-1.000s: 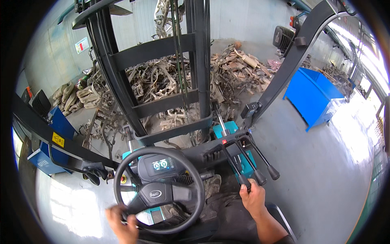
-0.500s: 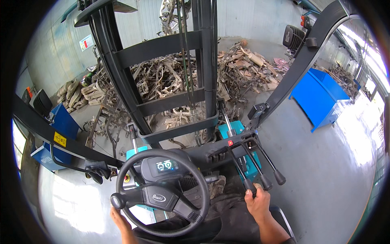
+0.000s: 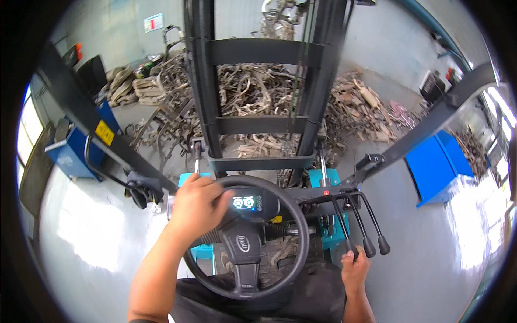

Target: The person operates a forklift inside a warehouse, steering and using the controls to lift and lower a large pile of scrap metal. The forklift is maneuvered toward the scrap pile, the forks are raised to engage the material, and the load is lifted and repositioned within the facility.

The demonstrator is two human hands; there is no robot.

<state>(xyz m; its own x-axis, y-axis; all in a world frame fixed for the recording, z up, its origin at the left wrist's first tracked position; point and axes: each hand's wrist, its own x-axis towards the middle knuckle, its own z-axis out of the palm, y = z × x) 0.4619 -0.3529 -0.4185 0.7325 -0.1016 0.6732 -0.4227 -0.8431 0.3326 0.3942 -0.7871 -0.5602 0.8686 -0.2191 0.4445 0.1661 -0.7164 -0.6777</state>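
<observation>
My left hand (image 3: 198, 203) is closed over the upper left of the black steering wheel (image 3: 302, 226), where the wheel's spinner knob is hidden beneath it. A lit display (image 3: 245, 203) shows through the wheel, just right of my thumb. On the right, my right hand (image 3: 355, 269) is wrapped round the black grip of the leftmost control lever (image 3: 341, 223). Two more levers, a middle lever (image 3: 362, 229) and a right-hand lever (image 3: 375, 218), stand beside it untouched.
Ahead rises the forklift's black mast (image 3: 264, 125). Beyond it lies a heap of scrap metal parts (image 3: 253, 89). Blue bins stand on both sides, a left bin (image 3: 72, 156) and a right bin (image 3: 439, 169). Dark frame posts flank me, one with a yellow warning label (image 3: 104, 133).
The steering wheel has turned clockwise, and my left hand has moved from its left side to its upper left. The view has swung left. My right hand stays on the leftmost lever.
</observation>
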